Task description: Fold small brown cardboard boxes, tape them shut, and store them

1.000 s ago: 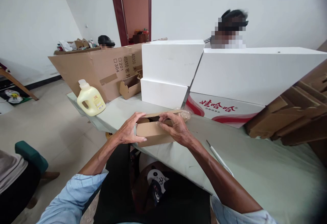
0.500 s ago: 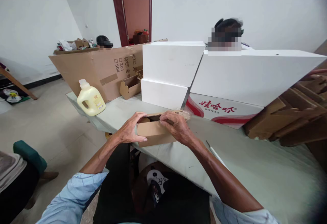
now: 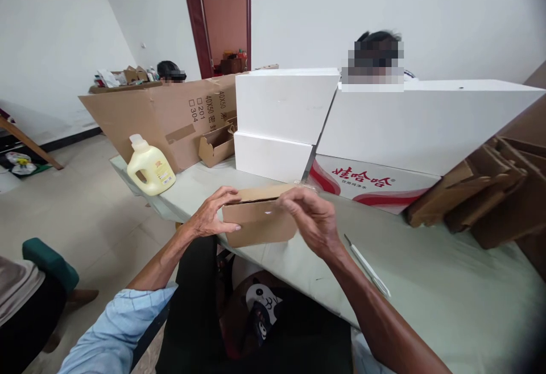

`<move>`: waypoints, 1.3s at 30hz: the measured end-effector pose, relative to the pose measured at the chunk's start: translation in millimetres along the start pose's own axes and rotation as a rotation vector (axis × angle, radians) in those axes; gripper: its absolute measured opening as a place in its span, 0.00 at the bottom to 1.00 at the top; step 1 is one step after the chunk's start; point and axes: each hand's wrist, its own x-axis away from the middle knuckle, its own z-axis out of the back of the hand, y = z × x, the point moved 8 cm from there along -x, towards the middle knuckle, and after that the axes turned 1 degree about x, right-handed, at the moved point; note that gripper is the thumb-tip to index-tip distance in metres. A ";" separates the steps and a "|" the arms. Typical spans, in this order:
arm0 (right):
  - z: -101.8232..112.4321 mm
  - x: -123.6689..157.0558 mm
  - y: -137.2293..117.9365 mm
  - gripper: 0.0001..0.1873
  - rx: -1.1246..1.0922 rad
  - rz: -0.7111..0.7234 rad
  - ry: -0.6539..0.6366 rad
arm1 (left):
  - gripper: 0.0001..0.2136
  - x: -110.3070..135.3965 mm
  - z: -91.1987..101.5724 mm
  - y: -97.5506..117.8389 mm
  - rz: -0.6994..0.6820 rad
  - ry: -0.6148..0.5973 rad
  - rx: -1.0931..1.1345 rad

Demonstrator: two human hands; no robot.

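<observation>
A small brown cardboard box (image 3: 260,223) rests near the table's front edge, its top flap folded almost flush over the opening with a thin dark gap along the front. My left hand (image 3: 213,213) grips the box's left end, thumb on the front face and fingers over the top. Curled at the top right corner is my right hand (image 3: 309,215), its fingertips pinched at the flap's edge. A white, slim pen-like cutter (image 3: 369,266) lies on the table beside my right forearm. The inside of the box is hidden.
A yellow detergent bottle (image 3: 151,166) stands at the table's left edge. Behind it are a large carton (image 3: 140,115) and an open small box (image 3: 217,145). Stacked white boxes (image 3: 285,107) line the back. Folded cardboard (image 3: 464,192) leans at right. A person (image 3: 375,58) sits beyond the boxes.
The box's top flap has come down over the opening, which showed dark inside before. My right hand has shifted slightly right along the top edge. My left hand keeps its hold.
</observation>
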 end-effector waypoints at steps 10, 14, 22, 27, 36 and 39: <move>47.5 63.4 86.5 0.20 -0.152 -0.434 0.207 | 0.31 -15.2 36.7 -32.7 0.078 -0.049 -0.154; 64.8 101.7 128.3 0.23 -0.141 -0.547 0.295 | 0.38 -15.9 41.6 -18.2 0.109 -0.097 -0.301; 90.3 151.9 194.1 0.27 -0.167 -0.682 0.424 | 0.39 -15.0 27.2 76.2 -0.025 0.227 -0.653; 95.5 165.1 218.2 0.25 -0.178 -0.713 0.463 | 0.20 -32.3 -71.1 124.5 -0.172 0.088 -0.311; 107.9 175.4 229.5 0.28 -0.186 -0.719 0.548 | 0.31 -157.7 -231.2 -7.4 0.598 0.099 0.039; 114.2 178.6 228.6 0.28 -0.180 -0.721 0.579 | 0.32 -176.3 -247.0 -39.1 0.758 0.200 0.043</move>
